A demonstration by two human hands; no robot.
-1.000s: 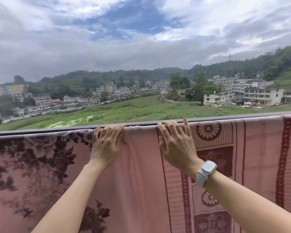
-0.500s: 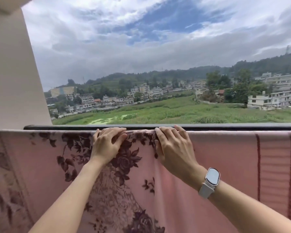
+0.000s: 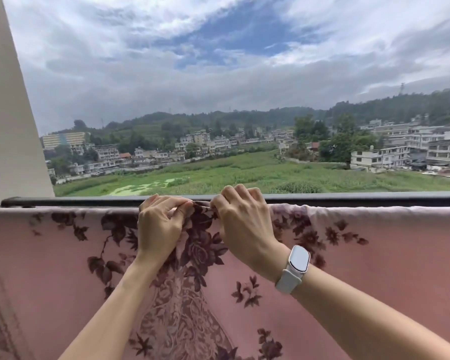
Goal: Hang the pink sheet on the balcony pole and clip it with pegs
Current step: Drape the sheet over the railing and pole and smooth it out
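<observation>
The pink sheet (image 3: 374, 258), printed with dark maroon flowers, hangs over the dark balcony pole (image 3: 361, 198) and fills the lower half of the view. My left hand (image 3: 159, 227) and my right hand (image 3: 244, 224) sit side by side at the sheet's top edge near the middle. Both have their fingers curled and pinch a bunched fold of the fabric between them at the pole. A white watch is on my right wrist. No pegs are visible.
A pale wall pillar (image 3: 8, 126) stands at the left, where the pole ends. Beyond the pole lie open air, a green field and distant buildings.
The view has shifted left along the sheet. My hands went from lying flat on the top edge to curling and gathering a fold of fabric between them.
</observation>
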